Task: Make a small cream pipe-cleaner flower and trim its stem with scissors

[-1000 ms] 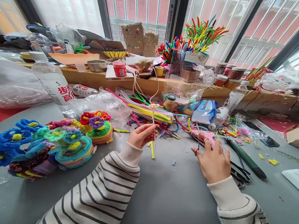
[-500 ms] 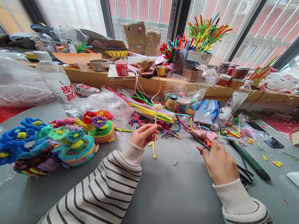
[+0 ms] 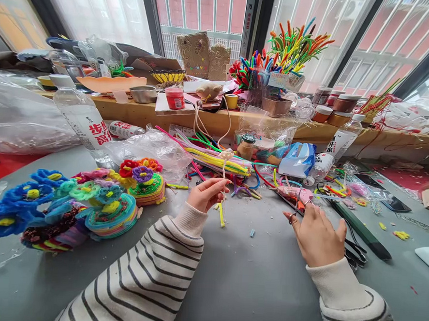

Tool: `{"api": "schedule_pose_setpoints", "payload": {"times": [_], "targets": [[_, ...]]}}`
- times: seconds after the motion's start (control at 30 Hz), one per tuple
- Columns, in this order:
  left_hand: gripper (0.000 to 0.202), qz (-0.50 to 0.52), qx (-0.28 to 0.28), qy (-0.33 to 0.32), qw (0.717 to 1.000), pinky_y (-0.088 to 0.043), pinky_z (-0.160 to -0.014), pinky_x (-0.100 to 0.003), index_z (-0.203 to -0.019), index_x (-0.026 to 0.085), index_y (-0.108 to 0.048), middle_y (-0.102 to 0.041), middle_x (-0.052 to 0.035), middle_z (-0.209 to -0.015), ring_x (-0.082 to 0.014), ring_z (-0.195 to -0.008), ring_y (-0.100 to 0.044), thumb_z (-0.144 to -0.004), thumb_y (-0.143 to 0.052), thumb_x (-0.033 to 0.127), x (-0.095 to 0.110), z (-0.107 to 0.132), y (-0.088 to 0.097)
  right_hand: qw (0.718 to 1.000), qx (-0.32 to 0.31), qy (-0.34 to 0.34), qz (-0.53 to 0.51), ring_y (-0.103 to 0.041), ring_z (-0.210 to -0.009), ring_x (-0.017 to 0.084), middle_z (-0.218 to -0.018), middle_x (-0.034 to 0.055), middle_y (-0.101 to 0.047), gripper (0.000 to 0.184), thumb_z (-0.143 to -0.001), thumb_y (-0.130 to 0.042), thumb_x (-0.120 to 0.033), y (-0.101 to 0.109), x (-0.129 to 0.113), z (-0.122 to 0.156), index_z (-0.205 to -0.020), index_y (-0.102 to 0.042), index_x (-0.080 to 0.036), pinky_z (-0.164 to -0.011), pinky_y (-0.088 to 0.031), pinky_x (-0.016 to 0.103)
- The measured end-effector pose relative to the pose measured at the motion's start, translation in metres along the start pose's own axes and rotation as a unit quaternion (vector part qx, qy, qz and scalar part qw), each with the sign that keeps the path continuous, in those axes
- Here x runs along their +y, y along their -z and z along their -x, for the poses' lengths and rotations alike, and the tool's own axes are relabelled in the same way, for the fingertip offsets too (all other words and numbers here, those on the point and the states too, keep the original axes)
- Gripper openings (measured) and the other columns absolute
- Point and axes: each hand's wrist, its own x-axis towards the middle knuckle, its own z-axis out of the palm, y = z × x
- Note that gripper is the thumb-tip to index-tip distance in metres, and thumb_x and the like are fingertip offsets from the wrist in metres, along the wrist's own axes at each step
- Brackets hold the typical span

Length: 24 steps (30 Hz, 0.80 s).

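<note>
Between thumb and fingertips of my left hand [image 3: 208,194] I pinch a pale strand [image 3: 224,169], its long axis nearly upright: the knobbly head [image 3: 226,154] stands above my grip and a thin tail hangs below it. Off to its right, well apart, are the scissors [image 3: 298,197], gripped in my right hand [image 3: 318,232] with the thumb at a finger loop and the outer fingers loosely spread; I can't tell whether the 2 blades are parted. They point up and away from me, more alongside the strand than across it, and a stretch of smooth grey table [image 3: 236,283] with a small blue scrap [image 3: 252,233] lies between my 2 hands. The strand looks twisted and soft, like cotton cord, its head bunched into rounded lobes; the scissors are slim and metallic, with dark loops. Just beyond the blades sits something pink [image 3: 305,192], too cluttered there to make out. Behind the strand lies a bundle of fuzzy pipe cleaners [image 3: 218,161], straight and mostly yellow and lilac. To my left, plush blue flowers [image 3: 32,193] with yellow centres crowd near a round, tightly wound teal base [image 3: 109,222] ringed in coloured layers.
</note>
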Motion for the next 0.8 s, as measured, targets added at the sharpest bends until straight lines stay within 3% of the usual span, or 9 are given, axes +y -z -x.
{"api": "schedule_pose_setpoints", "payload": {"times": [0.17,0.47,0.63,0.8], "targets": [[0.024,-0.007,0.005,0.004,1.000,-0.033,-0.040,-0.016,-0.063,0.014,-0.066,-0.058,0.0018,-0.050,-0.0026,-0.040,-0.045,-0.045,-0.073,0.029,0.001,0.002,-0.001,1.000,-0.012,-0.005,0.025,-0.052,-0.088,0.030,-0.097,0.0249,-0.056,0.047,-0.084,-0.032,-0.043,0.003,-0.005,-0.001,-0.104,-0.047,-0.003,-0.073,-0.033,0.043],[0.025,-0.013,0.011,0.004,1.000,-0.034,-0.040,-0.017,-0.064,0.014,-0.065,-0.057,0.0016,-0.050,-0.0027,-0.040,-0.044,-0.045,-0.072,0.029,0.002,0.002,-0.002,0.998,-0.025,-0.009,0.052,-0.053,-0.081,0.029,-0.090,0.0221,-0.056,0.047,-0.083,-0.035,-0.043,0.012,-0.011,-0.003,-0.102,-0.053,-0.004,-0.062,-0.032,0.034],[0.026,-0.007,0.005,0.009,1.000,-0.036,-0.042,-0.015,-0.064,0.014,-0.066,-0.059,0.0012,-0.052,-0.0028,-0.041,-0.046,-0.045,-0.073,0.029,0.000,0.002,-0.001,0.998,-0.026,-0.005,0.052,-0.054,-0.080,0.030,-0.090,0.0222,-0.057,0.048,-0.082,-0.036,-0.045,0.009,-0.010,-0.004,-0.102,-0.053,-0.005,-0.070,-0.033,0.041],[0.026,-0.013,0.003,0.013,1.000,-0.041,-0.048,-0.016,-0.066,0.014,-0.066,-0.061,-0.0009,-0.055,-0.0050,-0.047,-0.051,-0.046,-0.073,0.028,-0.001,0.002,-0.001,0.999,-0.027,-0.038,0.007,-0.054,-0.084,0.030,-0.096,0.0187,-0.059,0.044,-0.083,-0.035,-0.046,0.017,-0.011,-0.008,-0.094,-0.057,-0.009,-0.086,-0.017,0.058]]}}
